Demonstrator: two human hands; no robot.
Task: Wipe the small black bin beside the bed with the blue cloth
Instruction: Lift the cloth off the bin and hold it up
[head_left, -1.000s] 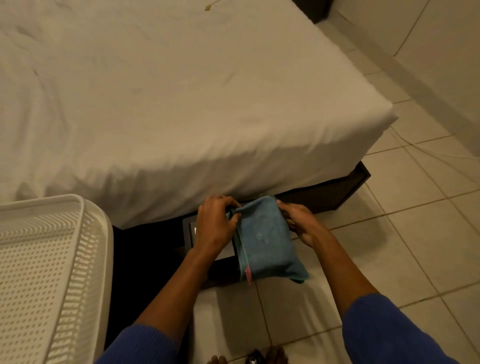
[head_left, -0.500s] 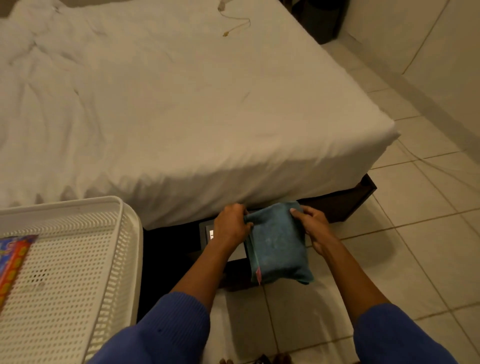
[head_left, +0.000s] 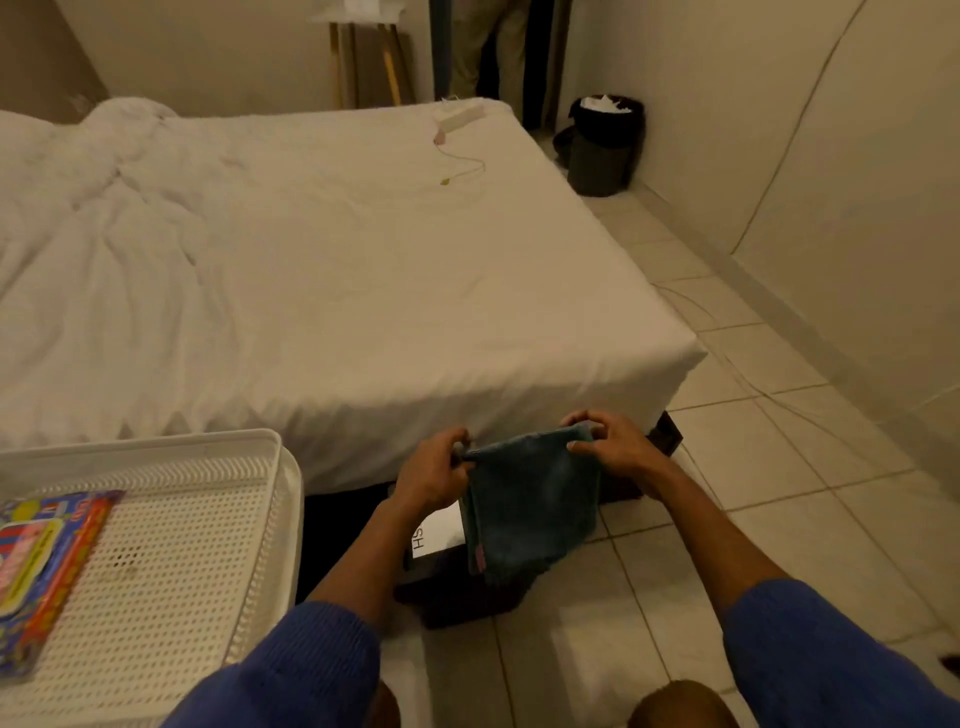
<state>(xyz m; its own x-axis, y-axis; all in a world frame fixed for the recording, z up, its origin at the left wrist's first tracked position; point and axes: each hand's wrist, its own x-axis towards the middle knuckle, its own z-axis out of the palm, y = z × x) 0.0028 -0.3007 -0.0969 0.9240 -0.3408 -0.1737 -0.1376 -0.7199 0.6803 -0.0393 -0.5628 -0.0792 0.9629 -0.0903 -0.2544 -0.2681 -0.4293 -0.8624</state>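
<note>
The blue cloth (head_left: 530, 506) hangs folded in front of me, low over the floor by the bed's near corner. My left hand (head_left: 434, 470) pinches its upper left corner and my right hand (head_left: 610, 441) pinches its upper right corner. The small black bin (head_left: 602, 150) stands far off on the floor beside the bed's far right side, near the wall. It is lined with a dark bag and holds white paper.
A white bed (head_left: 337, 260) fills the middle, with a thin cord (head_left: 462, 161) on it. A white perforated basket (head_left: 156, 561) holding a colourful packet (head_left: 47, 566) sits at left. A dark box with a white label (head_left: 436, 532) lies under the cloth. Tiled floor (head_left: 769, 467) runs along the right wall.
The view has tilted up, so the far wall and the black bin now show. Both hands still hold the cloth by its top corners, spread a little wider.
</note>
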